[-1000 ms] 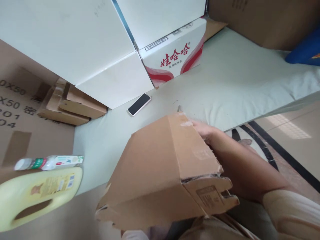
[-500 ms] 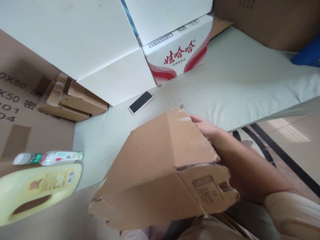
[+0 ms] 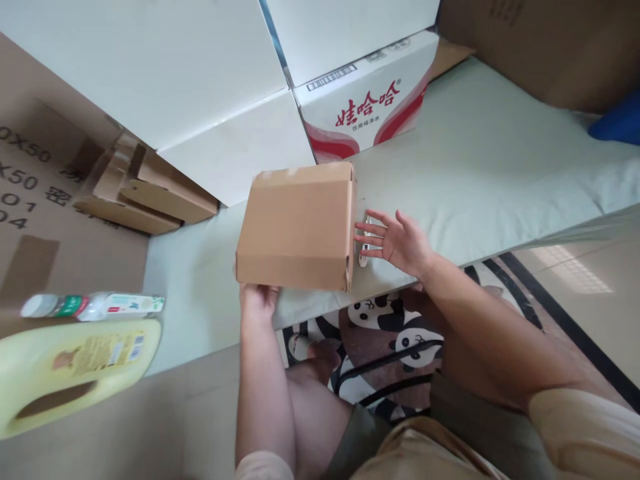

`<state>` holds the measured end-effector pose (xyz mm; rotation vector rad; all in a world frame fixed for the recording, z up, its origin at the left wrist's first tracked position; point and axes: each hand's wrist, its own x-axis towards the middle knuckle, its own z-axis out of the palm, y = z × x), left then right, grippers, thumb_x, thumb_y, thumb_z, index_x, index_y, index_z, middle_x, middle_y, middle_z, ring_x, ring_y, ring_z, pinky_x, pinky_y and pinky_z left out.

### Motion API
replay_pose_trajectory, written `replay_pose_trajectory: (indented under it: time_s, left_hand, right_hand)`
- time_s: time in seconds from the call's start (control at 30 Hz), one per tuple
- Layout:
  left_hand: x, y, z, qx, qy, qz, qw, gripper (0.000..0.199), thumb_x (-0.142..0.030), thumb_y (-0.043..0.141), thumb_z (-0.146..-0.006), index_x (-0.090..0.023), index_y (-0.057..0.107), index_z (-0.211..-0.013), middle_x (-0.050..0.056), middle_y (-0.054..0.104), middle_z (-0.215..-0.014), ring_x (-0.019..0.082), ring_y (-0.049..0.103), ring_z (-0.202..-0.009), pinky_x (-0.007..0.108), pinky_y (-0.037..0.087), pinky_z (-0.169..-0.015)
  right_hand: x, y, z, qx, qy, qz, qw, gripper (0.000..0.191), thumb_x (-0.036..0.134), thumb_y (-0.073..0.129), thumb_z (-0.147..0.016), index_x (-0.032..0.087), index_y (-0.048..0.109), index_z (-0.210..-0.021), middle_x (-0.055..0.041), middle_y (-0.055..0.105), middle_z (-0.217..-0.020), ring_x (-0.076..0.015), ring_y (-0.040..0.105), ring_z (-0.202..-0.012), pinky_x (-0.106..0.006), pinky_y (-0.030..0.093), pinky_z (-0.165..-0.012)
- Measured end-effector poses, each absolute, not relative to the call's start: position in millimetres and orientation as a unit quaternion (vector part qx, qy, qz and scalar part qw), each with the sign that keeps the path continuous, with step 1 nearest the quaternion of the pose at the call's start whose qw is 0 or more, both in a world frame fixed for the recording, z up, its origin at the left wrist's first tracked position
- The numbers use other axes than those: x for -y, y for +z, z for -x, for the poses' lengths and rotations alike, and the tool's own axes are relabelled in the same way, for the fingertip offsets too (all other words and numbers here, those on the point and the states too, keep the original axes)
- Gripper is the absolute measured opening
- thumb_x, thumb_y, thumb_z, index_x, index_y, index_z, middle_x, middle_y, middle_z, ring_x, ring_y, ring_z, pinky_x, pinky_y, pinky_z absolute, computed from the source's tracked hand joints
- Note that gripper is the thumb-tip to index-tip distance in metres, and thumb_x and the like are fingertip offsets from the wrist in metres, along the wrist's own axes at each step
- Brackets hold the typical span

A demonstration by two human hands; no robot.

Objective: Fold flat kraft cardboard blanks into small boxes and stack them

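A brown cardboard box (image 3: 297, 220), closed into a flat rectangular shape, is over the cloth-covered surface in front of me. My left hand (image 3: 257, 300) grips its near left edge, with most of the fingers hidden under the box. My right hand (image 3: 403, 245) is off the box to its right, fingers spread and nothing held in them. Beside those fingertips lies a slim white object (image 3: 364, 257), partly covered by the fingers; its kind is hard to make out. The phone is hidden from view.
A white carton with red lettering (image 3: 370, 110) stands at the back. Folded brown cartons (image 3: 165, 190) lean at the left. Nearer left are a clear bottle (image 3: 95, 306) and a yellow jug (image 3: 85, 363). Something blue (image 3: 617, 120) sits far right.
The box has moved away from me and been turned, from tilted up close to lying flatter over the cloth. My right hand has let go of it. The phone has become covered.
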<state>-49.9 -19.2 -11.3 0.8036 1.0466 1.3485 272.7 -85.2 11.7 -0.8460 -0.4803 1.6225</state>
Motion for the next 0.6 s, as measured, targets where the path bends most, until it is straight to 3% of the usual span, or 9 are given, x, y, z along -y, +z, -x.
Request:
replay_pose_trajectory:
  time_s: [0.1,0.2,0.27,0.37,0.47,0.6]
  left_hand:
    - [14.8,-22.5,52.8,-0.498,0.576,-0.431,0.484,0.051,-0.04,0.087,-0.069,-0.034,0.074,-0.118,0.002,0.069,-0.132,0.023,0.067,-0.121,0.029,0.06,-0.091]
    - [15.3,-27.1,59.5,-0.521,0.471,-0.6,0.382,0.045,-0.032,0.078,-0.07,-0.028,0.079,-0.115,0.006,0.064,-0.142,0.028,0.056,-0.139,0.041,0.049,-0.116]
    - [17.4,-25.8,64.4,-0.509,0.395,-0.677,0.354,0.048,-0.028,0.071,-0.071,-0.027,0.079,-0.118,0.007,0.064,-0.143,0.031,0.054,-0.141,0.047,0.042,-0.123]
    - [19.8,-22.6,68.9,-0.495,0.326,-0.717,0.367,0.051,-0.022,0.06,-0.07,-0.027,0.079,-0.117,0.006,0.06,-0.148,0.032,0.051,-0.145,0.053,0.037,-0.126]
    - [19.7,-23.5,67.7,-0.524,0.326,-0.7,0.361,0.047,-0.026,0.061,-0.075,-0.025,0.076,-0.12,0.009,0.053,-0.154,0.034,0.05,-0.145,0.056,0.038,-0.124]
    - [16.6,-30.0,60.4,-0.565,0.42,-0.615,0.354,0.082,-0.04,0.078,-0.075,-0.027,0.045,-0.149,0.015,0.056,-0.148,0.03,0.063,-0.13,0.049,0.053,-0.111]
  right_hand:
    - [85.8,10.6,-270.6,0.228,0.688,0.392,0.566,0.059,0.068,0.068,-0.078,0.033,0.059,-0.124,-0.0043,0.073,-0.121,-0.0249,0.069,-0.103,-0.038,0.059,-0.077]
    - [84.2,7.7,-269.9,0.234,0.642,0.477,0.553,0.045,0.054,0.071,-0.078,0.032,0.059,-0.116,-0.0033,0.073,-0.109,-0.024,0.068,-0.095,-0.036,0.057,-0.072]
    - [83.0,6.1,-271.3,0.212,0.614,0.536,0.54,0.037,0.044,0.072,-0.076,0.03,0.061,-0.109,-0.0036,0.072,-0.104,-0.0238,0.067,-0.089,-0.037,0.057,-0.069]
    - [81.6,4.8,-274.7,0.195,0.594,0.58,0.523,0.033,0.034,0.07,-0.068,0.026,0.062,-0.099,-0.0041,0.072,-0.095,-0.023,0.065,-0.083,-0.036,0.055,-0.069]
    - [81.0,4.8,-276.3,0.227,0.59,0.579,0.515,0.033,0.027,0.066,-0.057,0.024,0.061,-0.089,-0.0034,0.071,-0.085,-0.0233,0.065,-0.082,-0.035,0.053,-0.07]
    - [83.9,8.0,-273.7,0.261,0.589,0.566,0.514,0.03,0.028,0.067,-0.052,0.023,0.061,-0.081,-0.004,0.072,-0.084,-0.0238,0.065,-0.08,-0.034,0.051,-0.067]
